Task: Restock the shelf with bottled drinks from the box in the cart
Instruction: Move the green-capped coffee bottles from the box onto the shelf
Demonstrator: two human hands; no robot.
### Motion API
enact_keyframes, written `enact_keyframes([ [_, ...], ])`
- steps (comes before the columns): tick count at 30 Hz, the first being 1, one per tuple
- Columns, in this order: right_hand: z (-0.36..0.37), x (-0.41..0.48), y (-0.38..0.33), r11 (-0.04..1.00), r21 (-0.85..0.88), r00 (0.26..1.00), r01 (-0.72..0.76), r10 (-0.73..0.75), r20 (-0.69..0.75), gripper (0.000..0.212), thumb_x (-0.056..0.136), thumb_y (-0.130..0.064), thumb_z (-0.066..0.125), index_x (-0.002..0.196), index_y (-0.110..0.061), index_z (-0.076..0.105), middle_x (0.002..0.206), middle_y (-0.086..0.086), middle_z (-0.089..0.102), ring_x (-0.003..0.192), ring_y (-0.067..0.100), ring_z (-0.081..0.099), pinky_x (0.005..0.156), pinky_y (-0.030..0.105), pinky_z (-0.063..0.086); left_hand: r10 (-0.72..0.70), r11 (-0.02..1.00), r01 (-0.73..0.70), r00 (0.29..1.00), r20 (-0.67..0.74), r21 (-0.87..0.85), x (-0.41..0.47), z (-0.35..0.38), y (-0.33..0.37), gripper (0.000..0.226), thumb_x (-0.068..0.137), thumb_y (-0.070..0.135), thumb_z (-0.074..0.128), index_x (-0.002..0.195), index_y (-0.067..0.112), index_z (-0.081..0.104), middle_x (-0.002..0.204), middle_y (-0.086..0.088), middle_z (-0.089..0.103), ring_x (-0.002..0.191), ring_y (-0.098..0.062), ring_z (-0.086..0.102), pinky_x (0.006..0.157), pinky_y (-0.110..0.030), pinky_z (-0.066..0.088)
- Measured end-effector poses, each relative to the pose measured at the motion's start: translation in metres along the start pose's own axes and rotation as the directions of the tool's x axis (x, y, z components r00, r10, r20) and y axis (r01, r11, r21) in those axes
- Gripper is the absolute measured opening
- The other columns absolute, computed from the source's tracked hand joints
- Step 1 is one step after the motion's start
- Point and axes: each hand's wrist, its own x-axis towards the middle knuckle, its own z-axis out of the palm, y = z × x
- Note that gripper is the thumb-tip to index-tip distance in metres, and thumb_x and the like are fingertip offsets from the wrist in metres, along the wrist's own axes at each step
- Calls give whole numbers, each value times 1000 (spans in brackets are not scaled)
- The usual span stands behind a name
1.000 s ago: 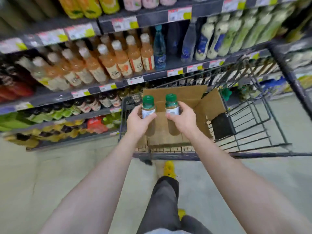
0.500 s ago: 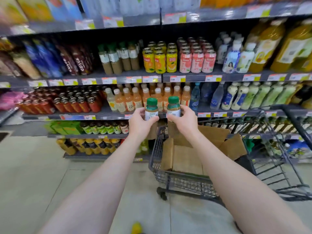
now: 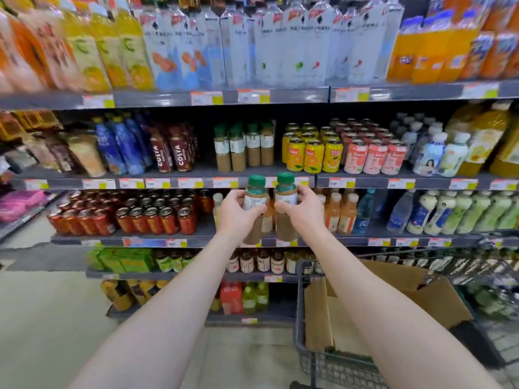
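Note:
My left hand (image 3: 237, 213) grips a brown drink bottle with a green cap (image 3: 255, 192). My right hand (image 3: 302, 210) grips a second bottle of the same kind (image 3: 286, 190). Both bottles are upright, side by side, in front of the shelf edge (image 3: 196, 182). Just above them, several matching green-capped bottles (image 3: 243, 148) stand in a row on that shelf. The open cardboard box (image 3: 407, 287) sits in the wire cart (image 3: 314, 357) at lower right; its inside is mostly hidden by my right arm.
Costa coffee bottles (image 3: 172, 153) stand left of the matching row, yellow and pink cans (image 3: 342, 154) right of it. Red cans (image 3: 146, 219) and orange bottles (image 3: 338, 213) fill the shelf below. Tall juice and water bottles line the top shelf. Floor shows at lower left.
Both hands have lifted the two bottles out of the box and up toward the shelf. My view has risen from the cart to the upper shelves.

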Motion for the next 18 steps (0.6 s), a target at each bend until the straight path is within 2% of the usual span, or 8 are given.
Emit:
enact_keyframes([
  [2, 20, 13, -11, 1000, 2, 999, 0, 0, -37, 70, 79, -30, 86, 141, -19, 55, 117, -8, 65, 103, 12, 64, 89, 33, 54, 15, 1000, -15, 1000, 18, -2, 21, -15, -7, 54, 80, 30, 88, 124, 18, 59, 104, 13, 64, 92, 0, 61, 68, -4, 42],
  [5, 45, 28, -23, 1000, -19, 996, -4, 3, -89, 75, 76, -34, 86, 142, -19, 54, 125, -3, 67, 110, 16, 66, 95, 41, 56, 45, 999, -44, 998, 50, -16, 48, -31, -13, 60, 77, 34, 89, 129, 20, 61, 108, 12, 66, 94, 1, 63, 67, -6, 39],
  [8, 64, 38, -36, 1000, -26, 994, -13, 11, -109, 70, 79, -31, 86, 140, -17, 55, 123, -3, 68, 106, 13, 66, 91, 37, 57, 38, 999, -35, 995, 91, -39, 69, -41, -19, 61, 76, 35, 90, 127, 25, 59, 103, 16, 63, 88, 11, 56, 64, -8, 42],
  [12, 82, 60, -44, 1000, -29, 996, 8, -11, -88, 45, 80, -24, 84, 120, -21, 64, 108, -7, 72, 89, 0, 65, 72, 21, 52, 49, 998, -43, 990, 129, -50, 98, -45, -32, 56, 75, 31, 92, 123, 26, 62, 96, 22, 62, 84, 15, 56, 59, 0, 42],
  [15, 94, 83, -47, 998, -25, 996, 53, -55, -67, 46, 83, -21, 82, 124, -22, 61, 107, -12, 69, 92, -4, 63, 69, 14, 47, 53, 997, -45, 991, 120, -67, 121, -45, -39, 59, 73, 36, 92, 124, 28, 64, 98, 21, 68, 86, 17, 60, 63, -1, 44],
  [18, 107, 114, -45, 994, -21, 992, 111, -112, -59, 51, 83, -23, 82, 129, -24, 61, 112, -12, 70, 99, 0, 66, 81, 23, 56, 49, 993, -37, 994, 100, -115, 145, -41, -45, 60, 73, 37, 91, 127, 28, 64, 107, 16, 72, 96, 9, 64, 81, -14, 52],
])
